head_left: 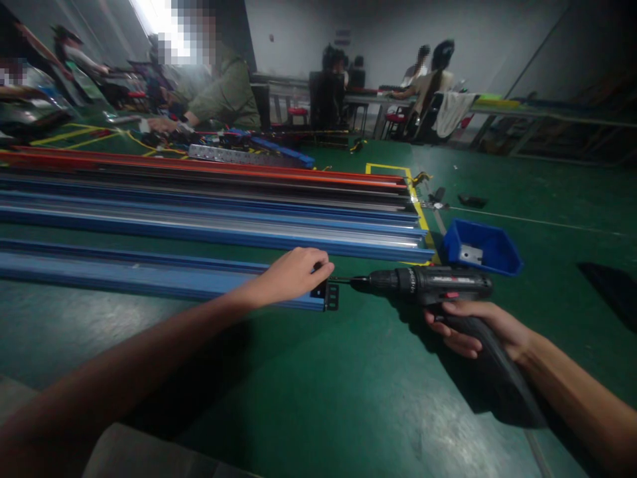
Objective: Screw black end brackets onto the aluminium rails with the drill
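Observation:
My right hand [480, 325] grips the handle of a black cordless drill [428, 284] held level, its bit pointing left at a small black bracket [329, 295] on the end of a long blue metal rail [149, 275] lying on the green floor. My left hand [293, 272] rests closed over that rail's end, fingers curled on top by the bracket.
More blue, grey and orange rails [223, 206] lie side by side beyond. A blue plastic bin [482, 247] with a metal part sits right of the rail ends. A person in a green jacket [219, 93] works behind; other people sit at tables in the back.

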Motion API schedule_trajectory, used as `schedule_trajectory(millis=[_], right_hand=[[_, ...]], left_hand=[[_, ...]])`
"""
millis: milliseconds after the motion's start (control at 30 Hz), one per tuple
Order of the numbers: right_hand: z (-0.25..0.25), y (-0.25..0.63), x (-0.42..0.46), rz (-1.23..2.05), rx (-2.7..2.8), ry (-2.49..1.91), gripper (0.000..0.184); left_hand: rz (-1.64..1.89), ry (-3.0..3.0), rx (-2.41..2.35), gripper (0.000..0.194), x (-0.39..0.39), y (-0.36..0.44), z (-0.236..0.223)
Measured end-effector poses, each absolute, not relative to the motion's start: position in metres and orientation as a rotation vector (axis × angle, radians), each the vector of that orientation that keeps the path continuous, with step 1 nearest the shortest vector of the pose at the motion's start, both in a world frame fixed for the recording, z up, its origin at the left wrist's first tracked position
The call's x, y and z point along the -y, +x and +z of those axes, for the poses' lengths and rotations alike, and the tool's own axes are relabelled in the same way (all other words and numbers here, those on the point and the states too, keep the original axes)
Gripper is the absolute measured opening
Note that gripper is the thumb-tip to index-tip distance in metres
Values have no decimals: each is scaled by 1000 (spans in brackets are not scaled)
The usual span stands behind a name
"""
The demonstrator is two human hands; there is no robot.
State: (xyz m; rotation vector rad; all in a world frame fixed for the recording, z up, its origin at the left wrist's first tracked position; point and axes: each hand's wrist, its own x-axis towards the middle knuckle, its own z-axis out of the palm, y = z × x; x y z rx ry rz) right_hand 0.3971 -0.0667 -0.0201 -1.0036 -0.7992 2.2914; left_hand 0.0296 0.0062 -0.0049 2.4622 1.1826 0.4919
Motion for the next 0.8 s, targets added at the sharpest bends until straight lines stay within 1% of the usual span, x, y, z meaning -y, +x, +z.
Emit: schedule_trajectory(millis=[367, 800], right_hand=[[-21, 398, 66, 2289, 794, -1042, 27], [-22, 400, 67, 2261, 797, -1091, 26]], left_hand=[[507, 2471, -1173, 37, -7, 29, -6], [496, 2475, -1180, 37, -7, 29, -6]])
